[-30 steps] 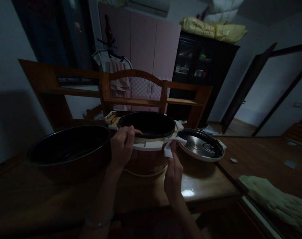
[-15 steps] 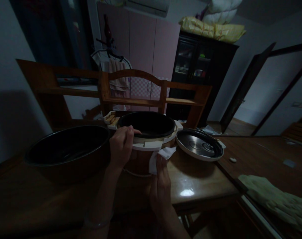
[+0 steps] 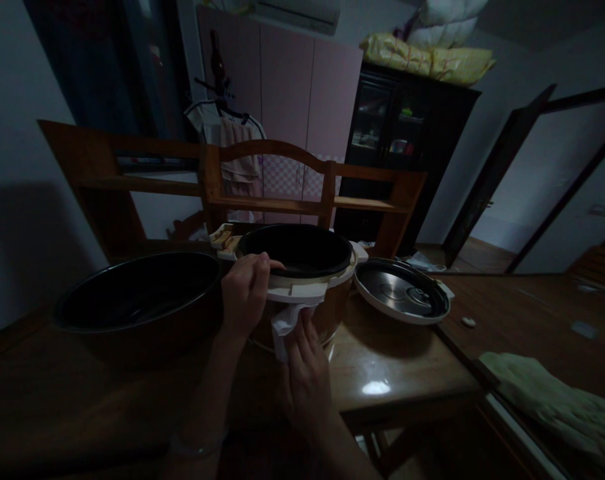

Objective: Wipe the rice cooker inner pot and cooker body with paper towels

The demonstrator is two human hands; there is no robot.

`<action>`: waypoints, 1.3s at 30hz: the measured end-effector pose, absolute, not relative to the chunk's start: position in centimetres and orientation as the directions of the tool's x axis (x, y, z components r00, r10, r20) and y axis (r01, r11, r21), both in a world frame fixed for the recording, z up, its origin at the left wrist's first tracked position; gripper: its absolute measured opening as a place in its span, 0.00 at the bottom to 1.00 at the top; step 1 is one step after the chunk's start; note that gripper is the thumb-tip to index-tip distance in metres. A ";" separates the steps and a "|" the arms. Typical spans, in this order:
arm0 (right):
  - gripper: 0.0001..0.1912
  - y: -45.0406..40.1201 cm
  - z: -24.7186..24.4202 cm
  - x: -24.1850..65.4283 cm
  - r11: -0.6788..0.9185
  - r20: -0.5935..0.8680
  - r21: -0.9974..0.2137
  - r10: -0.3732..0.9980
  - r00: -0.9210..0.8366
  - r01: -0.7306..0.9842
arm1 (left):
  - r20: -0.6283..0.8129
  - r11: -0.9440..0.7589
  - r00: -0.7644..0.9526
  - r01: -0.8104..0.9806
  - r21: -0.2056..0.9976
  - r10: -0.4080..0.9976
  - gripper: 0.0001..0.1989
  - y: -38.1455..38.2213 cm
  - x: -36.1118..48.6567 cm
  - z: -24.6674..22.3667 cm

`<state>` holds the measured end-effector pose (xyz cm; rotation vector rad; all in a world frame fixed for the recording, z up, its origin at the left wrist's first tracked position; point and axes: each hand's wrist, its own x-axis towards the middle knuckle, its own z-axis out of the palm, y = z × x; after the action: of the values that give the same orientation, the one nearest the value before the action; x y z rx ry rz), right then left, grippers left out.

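A rice cooker stands on the wooden table, lidless, with its dark inside showing and a cream rim around the top. My left hand is closed on the near left part of that rim, one finger reaching over the edge. Below the front of the rim, my right hand presses a thin white cloth, perhaps a tissue, against the cooker's outer wall. The cooker's round lid lies to the right, its metal inner side up. To the left sits a wide dark inner pot.
The glossy tabletop reaches to a front edge near my arms. Behind it rises a wooden shelf frame. On the brown surface at right are a small white object and pale green fabric.
My right hand has moved left along the cooker's front with the white cloth, from the right side to under the rim's middle. My left hand keeps its hold on the rim.
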<state>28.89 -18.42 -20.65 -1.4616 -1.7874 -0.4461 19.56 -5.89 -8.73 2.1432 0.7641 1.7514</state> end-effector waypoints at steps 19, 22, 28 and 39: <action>0.38 -19.2 -20.6 29.8 0.349 0.653 -0.124 0.734 -0.188 0.929 | 0.813 -0.814 0.133 0.243 0.528 0.567 0.23 -6.0 19.5 -8.6; 0.39 -19.2 -20.8 30.2 0.361 0.668 -0.122 0.719 -0.193 0.925 | 0.810 -0.811 0.138 0.251 0.528 0.570 0.23 -6.0 19.5 -8.6; 0.39 -18.7 -20.4 30.0 0.343 0.718 -0.143 0.682 -0.142 0.928 | 0.821 -0.826 0.152 0.243 0.509 0.551 0.23 -6.0 19.4 -8.5; 0.37 -17.9 -18.7 29.1 0.403 0.745 -0.104 0.637 -0.197 0.909 | 0.817 -0.819 0.138 0.243 0.519 0.559 0.23 -6.1 19.5 -8.5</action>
<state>29.12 -17.87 -18.67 -1.3200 -1.9278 -0.4720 19.51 -6.08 -8.48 2.1553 0.7842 1.7364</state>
